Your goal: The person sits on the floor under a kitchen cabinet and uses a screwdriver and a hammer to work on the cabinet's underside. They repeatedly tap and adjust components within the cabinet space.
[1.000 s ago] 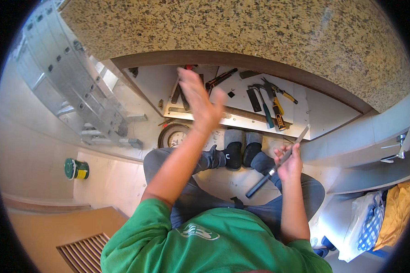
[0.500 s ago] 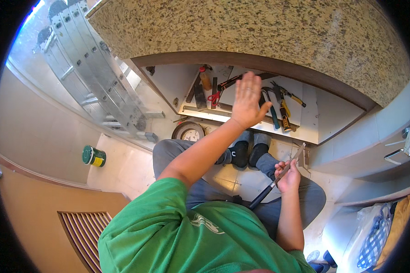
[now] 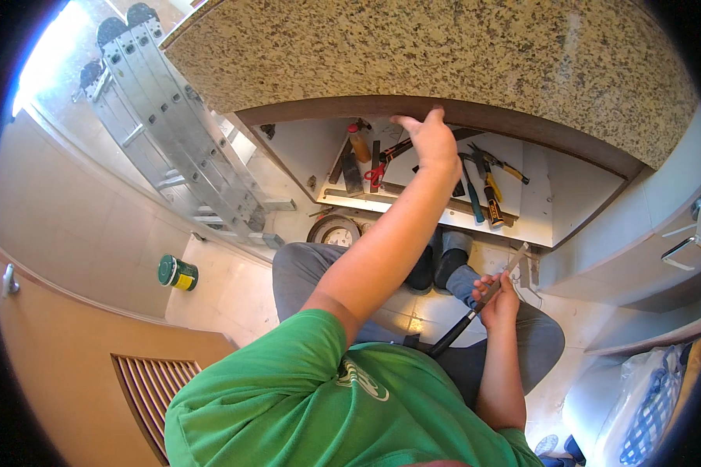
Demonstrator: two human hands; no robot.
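My left hand reaches up to the dark wooden front rail under the stone countertop. Its fingers and thumb are spread at the rail's lower edge and hold nothing; some fingertips are partly hidden. Low above my right knee, my right hand is closed round a long tool with a black handle and a narrow metal blade. The blade points up and away toward the cabinet. On the white cabinet shelf lie a green-handled tool, a yellow-and-black handled tool, pliers and red-handled scissors.
The speckled stone countertop overhangs the cabinet. An orange bottle stands inside at the left. An aluminium ladder leans at the left, with a green tin on the floor. A round brown ring-shaped object lies beside my knee.
My left hand has moved up from above the shelf to the rail and turned, its fingers now less extended. My right hand keeps its hold on the black-handled tool. The view has shifted slightly.
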